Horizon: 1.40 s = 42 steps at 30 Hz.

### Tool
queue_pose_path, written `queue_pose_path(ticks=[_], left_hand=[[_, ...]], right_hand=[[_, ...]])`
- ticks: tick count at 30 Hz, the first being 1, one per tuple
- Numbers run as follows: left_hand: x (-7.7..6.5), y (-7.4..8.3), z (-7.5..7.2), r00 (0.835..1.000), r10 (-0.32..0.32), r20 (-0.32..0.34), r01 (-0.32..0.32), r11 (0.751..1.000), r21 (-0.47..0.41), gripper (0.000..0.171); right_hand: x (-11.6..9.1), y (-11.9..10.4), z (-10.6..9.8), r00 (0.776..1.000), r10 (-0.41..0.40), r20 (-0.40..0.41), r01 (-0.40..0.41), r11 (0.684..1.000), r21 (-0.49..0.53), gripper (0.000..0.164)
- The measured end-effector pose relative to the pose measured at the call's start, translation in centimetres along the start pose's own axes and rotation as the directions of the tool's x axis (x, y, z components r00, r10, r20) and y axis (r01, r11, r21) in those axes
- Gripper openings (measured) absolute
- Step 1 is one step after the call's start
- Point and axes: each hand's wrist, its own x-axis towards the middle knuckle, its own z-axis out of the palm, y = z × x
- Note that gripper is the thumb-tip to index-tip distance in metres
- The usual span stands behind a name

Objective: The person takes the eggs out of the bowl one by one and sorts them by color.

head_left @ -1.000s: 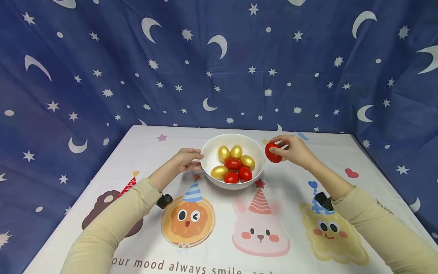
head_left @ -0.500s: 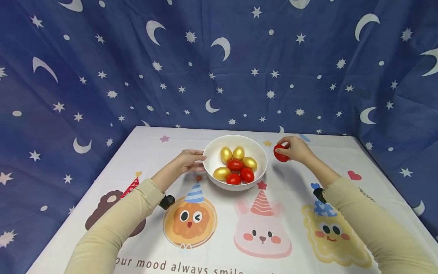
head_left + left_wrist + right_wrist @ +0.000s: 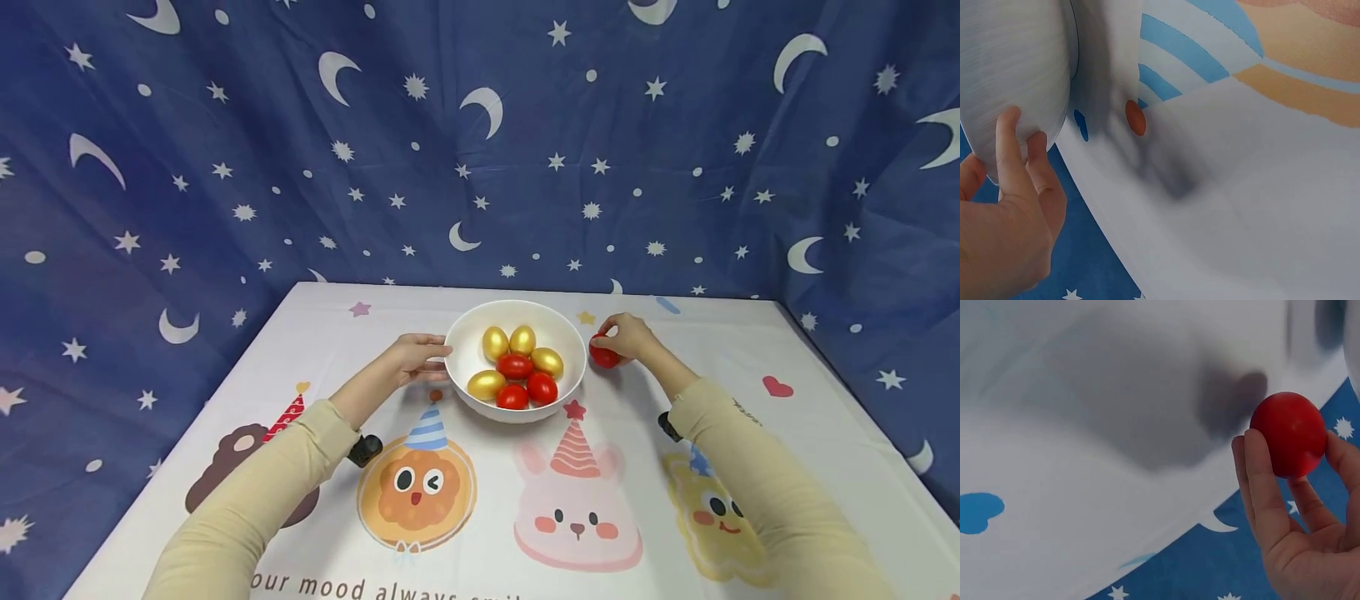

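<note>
A red egg (image 3: 603, 353) is pinched between the thumb and the fingers of the right hand (image 3: 632, 338), and it is held just beside the right side of a white bowl (image 3: 467, 358), outside of it. Whether the worktop (image 3: 390, 308) is touched by this egg cannot be told with certainty. In the right wrist view the egg is seen with fingertips on two opposite sides.

By the left hand (image 3: 412, 358) the bowl is held at its left side: the rim is gripped, and fingertips are laid against the outer wall, as is shown in the left wrist view.

Inside the bowl, which is placed upright, seven eggs are gathered. Two golden eggs (image 3: 496, 343) are seen at the far side, one at the right and one at the near left. One red egg is lying in the middle, and two red ones are found at the near side.

The worktop is covered with a white printed cloth, on which a pink rabbit (image 3: 577, 521) is drawn in front of the bowl. Behind, a blue curtain (image 3: 420, 50) is decorated with white moons and stars.
</note>
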Motion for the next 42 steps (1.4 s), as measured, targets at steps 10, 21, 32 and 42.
queue_pose_path(ticks=[10,21,32,42], left_hand=[[0.1,-0.1,0.0,1.000,-0.004,-0.009,0.004,1.000,0.001,0.050],[0.1,-0.2,0.0,1.000,-0.014,-0.025,0.014,1.000,-0.008,0.048],[0.3,-0.2,0.1,1.000,-0.009,-0.016,0.008,1.000,-0.019,0.049],[0.2,-0.1,0.1,1.000,-0.017,-0.026,0.017,0.999,-0.029,0.050]], right_hand=[[0.6,0.3,1.2,0.997,0.060,0.039,-0.059,0.998,-0.029,0.035],[0.4,-0.5,1.4,0.995,0.086,0.044,-0.083,0.995,-0.058,0.048],[0.1,-0.9,1.3,0.996,0.080,0.030,-0.076,0.991,-0.107,0.046],[-0.3,-1.5,0.3,0.994,0.098,0.053,-0.091,0.989,-0.118,0.052]])
